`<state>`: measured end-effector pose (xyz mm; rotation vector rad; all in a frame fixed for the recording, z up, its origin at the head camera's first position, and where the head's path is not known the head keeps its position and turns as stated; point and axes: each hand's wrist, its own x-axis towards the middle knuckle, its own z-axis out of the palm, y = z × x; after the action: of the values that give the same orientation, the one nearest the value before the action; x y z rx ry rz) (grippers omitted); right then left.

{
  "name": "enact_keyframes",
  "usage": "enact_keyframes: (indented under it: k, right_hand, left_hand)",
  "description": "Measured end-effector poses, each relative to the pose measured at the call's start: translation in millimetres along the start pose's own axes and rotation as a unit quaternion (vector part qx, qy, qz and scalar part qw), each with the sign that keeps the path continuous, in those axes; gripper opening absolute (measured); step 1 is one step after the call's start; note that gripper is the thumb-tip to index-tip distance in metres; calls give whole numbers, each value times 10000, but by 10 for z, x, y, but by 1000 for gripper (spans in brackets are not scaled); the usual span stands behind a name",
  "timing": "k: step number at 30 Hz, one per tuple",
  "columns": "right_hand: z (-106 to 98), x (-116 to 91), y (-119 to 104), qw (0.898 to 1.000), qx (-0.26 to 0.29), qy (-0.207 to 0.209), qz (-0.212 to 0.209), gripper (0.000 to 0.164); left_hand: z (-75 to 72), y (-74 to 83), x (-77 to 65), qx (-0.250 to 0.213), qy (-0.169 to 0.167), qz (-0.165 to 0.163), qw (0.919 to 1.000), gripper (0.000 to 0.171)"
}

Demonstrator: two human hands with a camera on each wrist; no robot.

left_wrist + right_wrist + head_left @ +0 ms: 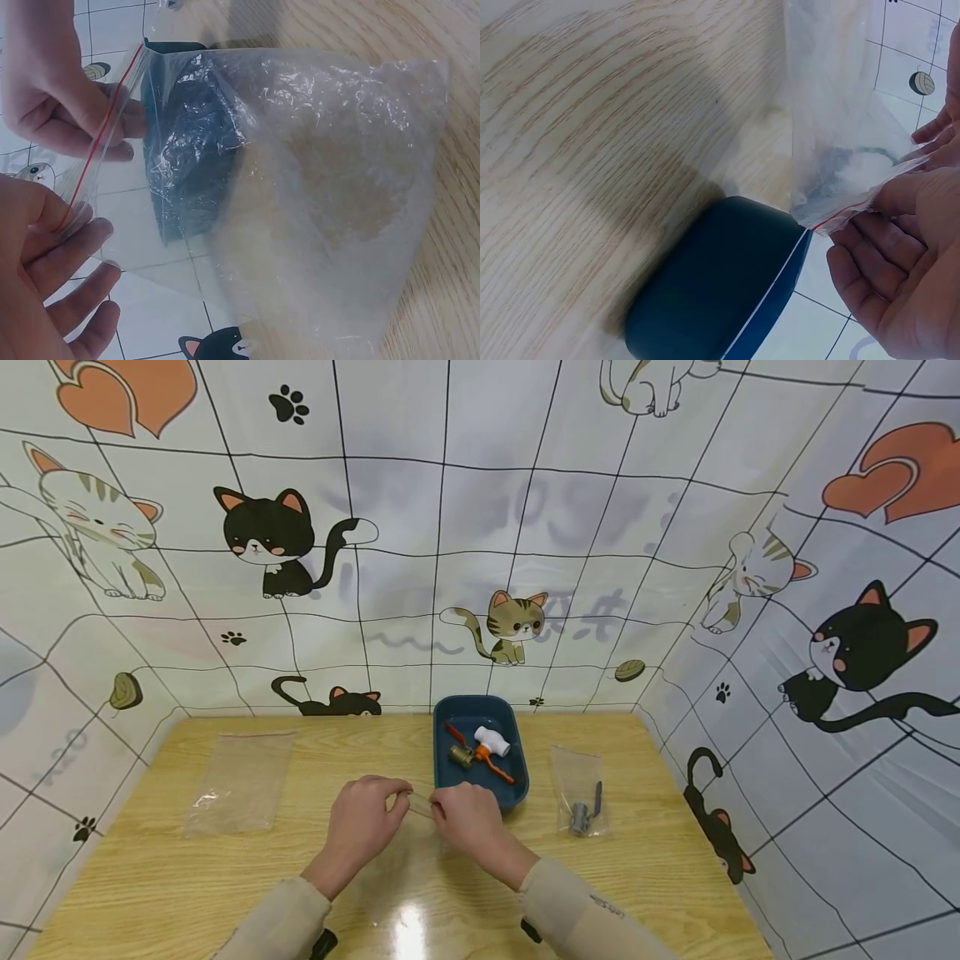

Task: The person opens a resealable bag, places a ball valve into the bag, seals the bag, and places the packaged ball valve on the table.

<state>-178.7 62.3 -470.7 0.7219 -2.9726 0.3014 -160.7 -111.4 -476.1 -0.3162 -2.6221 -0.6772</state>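
A clear zip bag (337, 172) with a red line along its mouth hangs between my two hands, nothing visible inside it. My left hand (365, 818) pinches one side of the mouth between thumb and index finger, and my right hand (474, 821) pinches the other side. Just beyond the right hand stands a dark blue tray (480, 710). In it lie a white ball valve (491, 742) with an orange handle and a brass ball valve (461, 755) with a red handle. The left wrist view shows the tray through the bag's film.
To the right, a small clear bag (576, 768) holding a grey valve (581, 818) lies on the wooden table (637, 877). Another clear bag (243, 785) lies flat at the left. A cat-printed curtain (405, 585) rises behind the table and along both sides.
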Motion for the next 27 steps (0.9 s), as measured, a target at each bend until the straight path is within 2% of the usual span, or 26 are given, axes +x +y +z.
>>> enact_keyframes:
  k: [9, 16, 20, 27]
  right_hand:
    - [5, -50, 71, 9998, 143, -73, 75, 14]
    - [34, -75, 139, 9999, 93, 55, 19, 10]
    - [38, -86, 161, 10000, -10, 95, -27, 9]
    - [46, -98, 179, 9983, -537, 140, -172, 10]
  left_hand:
    - [-26, -29, 1, -127, 34, 24, 9999, 14]
    - [-34, -49, 21, -177, 17, -78, 9998, 15]
    - [-36, -49, 30, -186, 15, -96, 9998, 14]
    - [-39, -44, 42, -229, 54, -175, 9996, 14]
